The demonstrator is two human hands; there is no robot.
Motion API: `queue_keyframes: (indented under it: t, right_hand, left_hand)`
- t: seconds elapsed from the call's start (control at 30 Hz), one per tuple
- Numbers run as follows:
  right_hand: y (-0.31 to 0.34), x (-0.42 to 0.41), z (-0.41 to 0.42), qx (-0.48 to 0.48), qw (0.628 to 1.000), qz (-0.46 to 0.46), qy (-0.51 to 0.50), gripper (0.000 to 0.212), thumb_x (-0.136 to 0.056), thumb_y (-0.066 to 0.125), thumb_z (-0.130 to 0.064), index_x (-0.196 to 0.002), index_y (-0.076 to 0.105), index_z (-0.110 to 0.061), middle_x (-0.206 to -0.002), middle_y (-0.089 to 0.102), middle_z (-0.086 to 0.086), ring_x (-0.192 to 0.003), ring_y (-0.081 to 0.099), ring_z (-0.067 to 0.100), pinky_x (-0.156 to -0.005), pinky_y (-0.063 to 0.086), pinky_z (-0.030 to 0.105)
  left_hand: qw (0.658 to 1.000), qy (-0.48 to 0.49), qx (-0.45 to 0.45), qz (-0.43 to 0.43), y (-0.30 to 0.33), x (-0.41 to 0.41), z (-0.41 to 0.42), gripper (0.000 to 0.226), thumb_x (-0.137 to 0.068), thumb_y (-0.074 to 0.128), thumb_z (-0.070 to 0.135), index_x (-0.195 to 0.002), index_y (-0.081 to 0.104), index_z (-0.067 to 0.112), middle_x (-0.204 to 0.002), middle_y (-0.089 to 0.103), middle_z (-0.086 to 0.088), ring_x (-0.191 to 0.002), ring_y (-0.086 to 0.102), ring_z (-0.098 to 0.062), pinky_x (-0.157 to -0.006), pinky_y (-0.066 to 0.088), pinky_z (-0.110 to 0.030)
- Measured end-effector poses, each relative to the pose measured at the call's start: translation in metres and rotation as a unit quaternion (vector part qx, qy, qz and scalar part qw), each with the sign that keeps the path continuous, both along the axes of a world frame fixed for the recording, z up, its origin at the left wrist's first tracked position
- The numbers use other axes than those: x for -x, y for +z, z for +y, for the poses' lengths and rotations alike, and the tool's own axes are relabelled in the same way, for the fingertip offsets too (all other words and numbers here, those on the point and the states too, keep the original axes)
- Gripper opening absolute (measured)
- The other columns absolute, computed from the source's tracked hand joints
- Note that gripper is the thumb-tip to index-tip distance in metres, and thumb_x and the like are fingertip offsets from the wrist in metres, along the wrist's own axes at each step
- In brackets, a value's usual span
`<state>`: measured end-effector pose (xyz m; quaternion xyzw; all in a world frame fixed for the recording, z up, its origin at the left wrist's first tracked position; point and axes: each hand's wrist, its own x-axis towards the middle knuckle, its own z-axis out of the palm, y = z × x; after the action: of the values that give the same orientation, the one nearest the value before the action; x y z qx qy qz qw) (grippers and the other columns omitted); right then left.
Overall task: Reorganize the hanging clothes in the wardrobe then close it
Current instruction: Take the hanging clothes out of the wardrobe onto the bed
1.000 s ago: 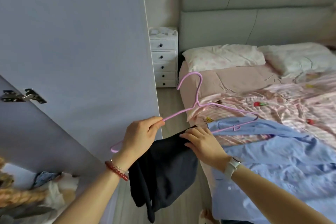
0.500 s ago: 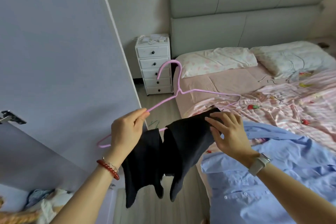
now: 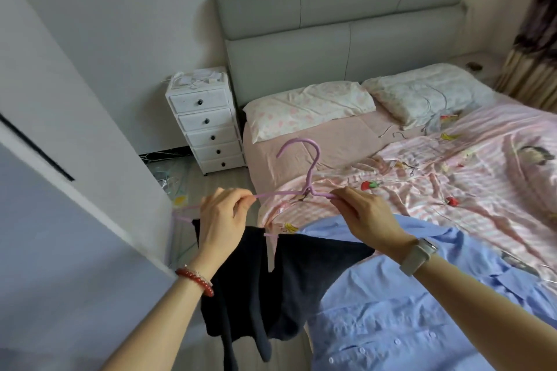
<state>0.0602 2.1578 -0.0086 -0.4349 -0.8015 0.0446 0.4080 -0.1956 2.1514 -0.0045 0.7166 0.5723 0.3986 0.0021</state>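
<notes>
A pink wire hanger (image 3: 304, 166) is held level in front of me, hook up. My left hand (image 3: 221, 220) pinches its left shoulder; my right hand (image 3: 364, 217) pinches its right shoulder. A black garment (image 3: 259, 286) is draped over the hanger's lower bar and hangs down in two folds between my forearms. The open wardrobe door (image 3: 69, 135) stands at the left; the wardrobe's inside is out of view. A light blue shirt (image 3: 401, 304) lies spread on the bed below my right arm.
A bed (image 3: 452, 190) with pink striped sheets and two pillows fills the right side, with a grey headboard (image 3: 346, 27) behind. A white drawer chest (image 3: 206, 123) stands by the bed. A narrow strip of wooden floor runs between door and bed.
My right hand left the black garment and took the hanger's right shoulder. The garment now hangs spread over the bar. My view has swung right, away from the wardrobe door.
</notes>
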Motion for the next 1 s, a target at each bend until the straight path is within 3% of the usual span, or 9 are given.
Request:
queue_keyframes:
  t: [0.07,0.13,0.2,0.33,0.5,0.7,0.8,0.9,1.0]
  right_hand:
    - [0.000,-0.003,0.008,0.034,0.996,0.079,-0.008,0.031,-0.093,0.047,-0.028,-0.093,0.066,-0.004,-0.068,0.058,-0.007,-0.061,0.046,-0.001,-0.055,0.035,0.010]
    - [0.001,-0.004,0.017,0.063,0.989,0.135,-0.021,0.021,-0.090,0.053,-0.016,-0.089,0.067,0.000,-0.064,0.048,-0.019,-0.057,0.045,-0.010,-0.053,0.032,0.005]
    - [0.006,-0.006,0.028,0.087,0.980,0.179,-0.029,0.018,-0.088,0.054,-0.011,-0.087,0.066,0.002,-0.060,0.042,-0.023,-0.053,0.046,-0.007,-0.050,0.030,0.005]
    - [0.018,-0.023,0.051,0.124,0.956,0.261,-0.053,0.016,-0.090,0.054,-0.011,-0.084,0.066,-0.001,-0.053,0.049,0.000,-0.050,0.042,0.013,-0.046,0.028,0.015]
    - [0.030,-0.074,0.098,0.163,0.901,0.378,-0.141,0.014,-0.091,0.054,-0.010,-0.084,0.067,-0.012,-0.052,0.044,-0.005,-0.049,0.036,0.011,-0.050,0.033,0.030]
    - [-0.012,-0.198,0.153,0.166,0.871,0.372,-0.275,0.018,-0.091,0.052,-0.017,-0.078,0.063,-0.022,-0.043,0.045,-0.015,-0.042,0.035,0.000,-0.048,0.029,0.023]
    - [-0.068,-0.255,0.172,0.193,0.843,0.339,-0.369,0.016,-0.091,0.052,-0.012,-0.082,0.065,-0.015,-0.051,0.046,-0.014,-0.042,0.041,-0.001,-0.050,0.031,0.024]
    - [-0.134,-0.293,0.192,0.239,0.805,0.296,-0.454,0.019,-0.091,0.050,-0.007,-0.086,0.067,0.001,-0.061,0.052,0.003,-0.049,0.042,0.003,-0.049,0.030,0.013]
    - [-0.197,-0.326,0.207,0.240,0.774,0.250,-0.530,0.023,-0.093,0.046,-0.008,-0.092,0.064,0.006,-0.077,0.058,0.018,-0.066,0.052,0.025,-0.057,0.032,0.023]
  left_hand:
    - [0.999,0.040,-0.018,-0.019,-0.003,-0.020,0.020,0.034,-0.085,0.046,0.035,-0.080,0.069,0.012,-0.075,0.067,0.002,-0.078,0.044,-0.010,-0.071,0.022,-0.026]
    - [0.996,0.077,-0.043,-0.028,-0.004,-0.033,0.038,0.030,-0.086,0.050,0.033,-0.083,0.071,0.012,-0.086,0.070,-0.001,-0.089,0.051,-0.014,-0.080,0.030,-0.030]
    - [0.991,0.117,-0.054,-0.032,0.001,-0.043,0.055,0.030,-0.085,0.053,0.036,-0.096,0.070,0.013,-0.107,0.067,-0.005,-0.109,0.050,-0.021,-0.096,0.028,-0.040]
    - [0.991,0.126,0.010,-0.048,0.019,-0.077,0.092,0.055,-0.086,0.046,0.041,-0.135,0.043,0.017,-0.150,0.025,-0.014,-0.140,0.014,-0.033,-0.109,0.013,-0.050]
    - [0.988,0.043,0.146,-0.010,0.006,-0.140,0.139,0.063,-0.093,0.040,0.043,-0.147,0.015,0.024,-0.156,0.001,-0.010,-0.143,-0.003,-0.026,-0.113,0.003,-0.051]
    - [0.941,-0.106,0.311,0.078,-0.082,-0.229,0.196,0.064,-0.095,0.038,0.043,-0.148,0.006,0.026,-0.157,-0.001,-0.006,-0.143,-0.004,-0.025,-0.114,0.007,-0.052]
    - [0.900,-0.148,0.390,0.127,-0.143,-0.261,0.215,0.068,-0.094,0.041,0.044,-0.148,0.003,0.026,-0.156,-0.005,-0.006,-0.143,-0.006,-0.026,-0.113,0.007,-0.053]
    - [0.864,-0.176,0.439,0.175,-0.204,-0.279,0.236,0.071,-0.093,0.039,0.048,-0.147,-0.003,0.029,-0.156,-0.012,-0.002,-0.142,-0.012,-0.025,-0.113,0.003,-0.053]
    - [0.840,-0.176,0.452,0.245,-0.260,-0.285,0.256,0.077,-0.091,0.037,0.055,-0.146,-0.011,0.030,-0.155,-0.018,-0.001,-0.141,-0.017,-0.025,-0.112,0.000,-0.055]
